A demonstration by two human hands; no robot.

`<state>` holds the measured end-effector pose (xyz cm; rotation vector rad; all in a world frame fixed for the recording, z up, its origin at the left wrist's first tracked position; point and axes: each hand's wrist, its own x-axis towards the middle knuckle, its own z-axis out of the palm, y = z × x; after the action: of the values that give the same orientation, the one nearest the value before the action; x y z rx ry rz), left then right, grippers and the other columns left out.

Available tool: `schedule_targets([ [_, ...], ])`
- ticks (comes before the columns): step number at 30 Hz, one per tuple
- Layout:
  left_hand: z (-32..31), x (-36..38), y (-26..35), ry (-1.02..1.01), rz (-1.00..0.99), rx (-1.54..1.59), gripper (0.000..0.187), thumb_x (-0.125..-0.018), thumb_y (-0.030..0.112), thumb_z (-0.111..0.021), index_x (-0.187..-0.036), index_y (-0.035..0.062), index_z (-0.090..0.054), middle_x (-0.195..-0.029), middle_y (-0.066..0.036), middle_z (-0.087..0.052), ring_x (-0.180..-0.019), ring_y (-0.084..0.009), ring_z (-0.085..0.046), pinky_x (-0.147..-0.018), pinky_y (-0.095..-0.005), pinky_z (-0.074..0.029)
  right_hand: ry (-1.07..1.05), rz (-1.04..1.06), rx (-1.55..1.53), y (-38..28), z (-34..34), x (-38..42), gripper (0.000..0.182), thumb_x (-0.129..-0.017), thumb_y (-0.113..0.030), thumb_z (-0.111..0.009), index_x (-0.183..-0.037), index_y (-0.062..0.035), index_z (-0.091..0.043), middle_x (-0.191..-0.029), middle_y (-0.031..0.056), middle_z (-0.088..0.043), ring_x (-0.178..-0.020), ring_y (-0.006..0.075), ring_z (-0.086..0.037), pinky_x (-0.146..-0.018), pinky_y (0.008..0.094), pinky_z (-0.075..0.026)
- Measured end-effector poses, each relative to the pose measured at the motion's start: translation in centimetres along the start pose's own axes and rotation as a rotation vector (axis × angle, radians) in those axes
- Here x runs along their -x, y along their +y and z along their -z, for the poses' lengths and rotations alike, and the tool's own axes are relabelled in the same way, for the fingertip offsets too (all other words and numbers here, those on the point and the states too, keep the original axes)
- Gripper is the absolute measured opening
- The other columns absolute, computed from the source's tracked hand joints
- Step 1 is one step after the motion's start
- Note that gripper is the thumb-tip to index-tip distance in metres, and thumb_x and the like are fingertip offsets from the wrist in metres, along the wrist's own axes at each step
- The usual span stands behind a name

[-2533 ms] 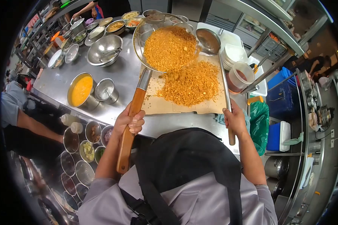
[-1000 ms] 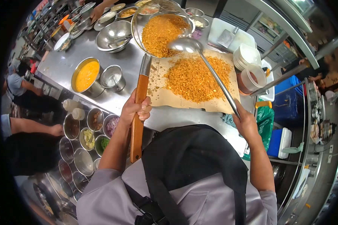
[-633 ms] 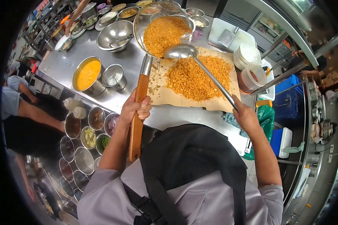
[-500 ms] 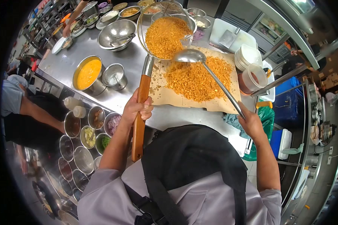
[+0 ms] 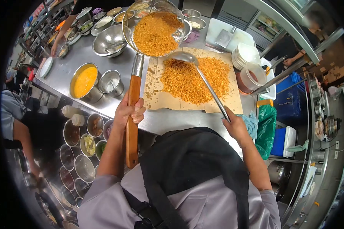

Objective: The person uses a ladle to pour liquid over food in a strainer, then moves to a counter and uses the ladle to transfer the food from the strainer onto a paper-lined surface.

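Head view: left fingers [image 5: 137,111] closed snugly on the strainer [image 5: 133,89]; right fingers [image 5: 231,121] wrapped the ladle [image 5: 209,86], its shaft slanting forward-left above the crumbs [image 5: 185,86].

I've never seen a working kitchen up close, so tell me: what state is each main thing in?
Strainer: raised, partly filled with crumbs
Left hand: closed on the strainer's handle
Crumb pile: loose, heaped
Ladle: held over the crumb pile
Right hand: closed on the ladle's handle
Brown paper: spread out, stained
Large pot: holding orange liquid
White dishes: stacked
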<state>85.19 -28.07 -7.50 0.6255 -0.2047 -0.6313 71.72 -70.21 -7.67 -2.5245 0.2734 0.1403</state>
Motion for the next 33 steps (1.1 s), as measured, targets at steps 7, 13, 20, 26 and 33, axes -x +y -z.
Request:
schedule_targets([
  [7,-0.3,1.2,0.9,-0.018,-0.033,0.038,0.076,-0.086,-0.012,-0.053,-0.153,0.0178,-0.033,-0.089,-0.007,-0.046,-0.058,-0.0083,-0.044,-0.047,-0.0217,-0.044,0.032,-0.057,-0.099,0.5,1.1,1.6,0.059,-0.091,-0.016,-0.069,-0.146,-0.0106,-0.051,-0.101,0.0284,-0.070,-0.096,0.0449,-0.070,-0.084,0.0472,-0.054],
  [13,-0.2,0.3,0.5,0.023,-0.027,0.073,0.079,-0.084,-0.013,-0.051,-0.154,0.0176,-0.031,-0.090,-0.008,-0.045,-0.058,-0.0094,-0.044,-0.047,-0.0231,-0.045,-0.061,-0.130,-0.085,1.8,0.6,2.1,0.056,-0.091,-0.018,-0.068,-0.145,-0.0124,-0.053,-0.101,0.0278,-0.071,-0.097,0.0449,-0.070,-0.085,0.0470,-0.055],
  [20,-0.4,0.4,0.3,-0.007,0.008,0.086,0.077,-0.085,-0.012,-0.051,-0.154,0.0160,-0.031,-0.091,-0.008,-0.045,-0.058,-0.0092,-0.044,-0.047,-0.0230,-0.045,0.122,-0.065,-0.051,3.7,-0.1,2.2,0.055,-0.091,-0.018,-0.067,-0.145,-0.0122,-0.053,-0.100,0.0286,-0.071,-0.090,0.0447,-0.071,-0.082,0.0474,-0.055],
  [26,-0.5,0.3,0.6,0.002,0.032,0.033,0.074,-0.085,-0.009,-0.056,-0.149,0.0196,-0.034,-0.090,-0.005,-0.047,-0.058,-0.0078,-0.044,-0.047,-0.0225,-0.041,-0.230,-0.200,-0.201,1.6,2.7,5.9,0.056,-0.093,-0.019,-0.069,-0.145,-0.0103,-0.053,-0.104,0.0256,-0.071,-0.087,0.0357,-0.072,-0.084,0.0406,-0.054],
  [33,-0.4,0.6,0.8,0.000,0.016,-0.014,0.078,-0.084,-0.009,-0.055,-0.152,0.0211,-0.032,-0.090,-0.005,-0.047,-0.057,-0.0078,-0.042,-0.048,-0.0231,-0.040,-0.039,-0.019,-0.169,1.7,0.0,3.8,0.057,-0.091,-0.015,-0.072,-0.146,-0.0101,-0.054,-0.090,0.0229,-0.069,-0.078,0.0300,-0.068,-0.077,0.0386,-0.054],
])
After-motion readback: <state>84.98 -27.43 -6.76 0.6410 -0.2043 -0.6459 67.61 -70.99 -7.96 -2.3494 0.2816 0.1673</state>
